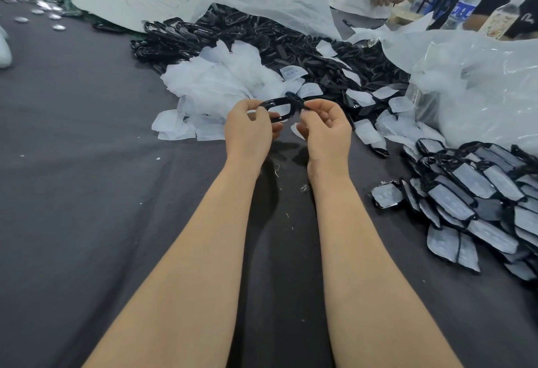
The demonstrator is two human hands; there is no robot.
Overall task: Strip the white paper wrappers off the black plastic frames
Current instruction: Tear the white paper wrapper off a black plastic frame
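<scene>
Left hand: your left hand (249,129) pinches the left end of the black frame (279,104).
Right hand: your right hand (326,129) pinches its right end, fingers curled.
Frame position: held above the bench (87,163), between both hands, glossy rim showing.
Wrappers (218,82): loose white pile just beyond your hands.
Wrapped frames (480,198): heaped at your right.
Bare frames (262,38): heaped behind the wrappers.
Writing: bottle (465,6) with a blue label, text too blurred to read.
</scene>
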